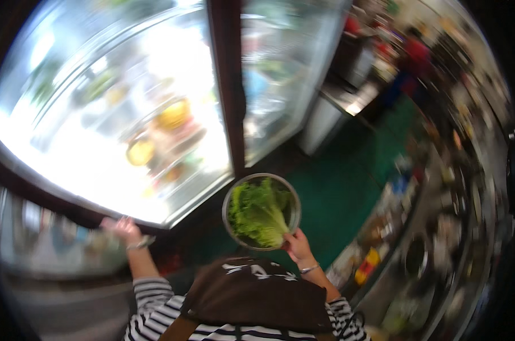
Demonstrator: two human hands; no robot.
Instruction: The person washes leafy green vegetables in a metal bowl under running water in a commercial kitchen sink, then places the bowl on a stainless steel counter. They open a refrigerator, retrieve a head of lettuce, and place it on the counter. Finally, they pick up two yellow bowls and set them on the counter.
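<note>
Before me, my right hand (298, 246) grips the lower right rim of a round metal bowl (299, 204). Leafy green lettuce (259, 211) lies inside the bowl, its pale stem end towards that hand. Out to the left, my left hand (123, 229) is at the dark lower edge of a glass refrigerator door (91, 200); blur hides how its fingers lie on it. Brightly lit shelves with yellow items (172, 114) show through the glass.
A second glass-door section (279, 85) stands beyond the dark frame. On the right runs a long cluttered counter (368, 255) with a red and yellow package (367, 266). The floor (338, 192) is green. A person in red (416, 53) is far off at upper right.
</note>
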